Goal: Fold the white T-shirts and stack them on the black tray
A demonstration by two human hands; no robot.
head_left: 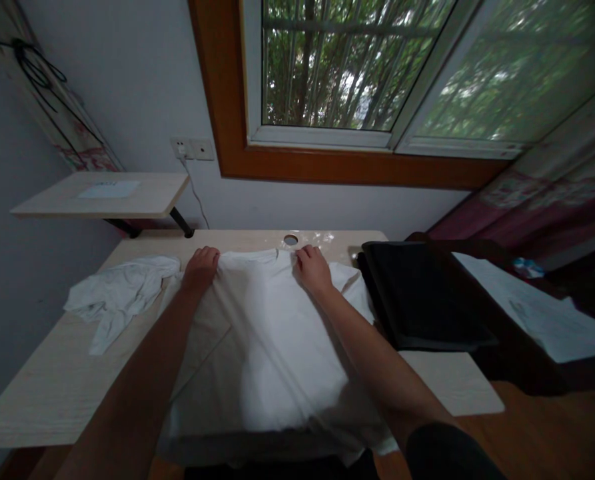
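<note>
In front of me is a pale wooden surface (47, 380) with a round hole (290, 241) near its far edge. A white shirt (282, 333) lies spread across the middle, reaching over the edge nearest me. To my left sits a crumpled white cloth (122, 290); to my right, a flat black item (422, 293). A raised shelf (52, 199) stands at far left, bearing a paper (109, 190).

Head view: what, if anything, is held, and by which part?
A white cloth shirt, at both sides of its neckline: left hand on one, right hand on the other.

Left fingers (209, 253) and right fingers (308, 252) on a white shirt (282, 327), crumpled white cloth (124, 290), pale desk (42, 393)
</note>
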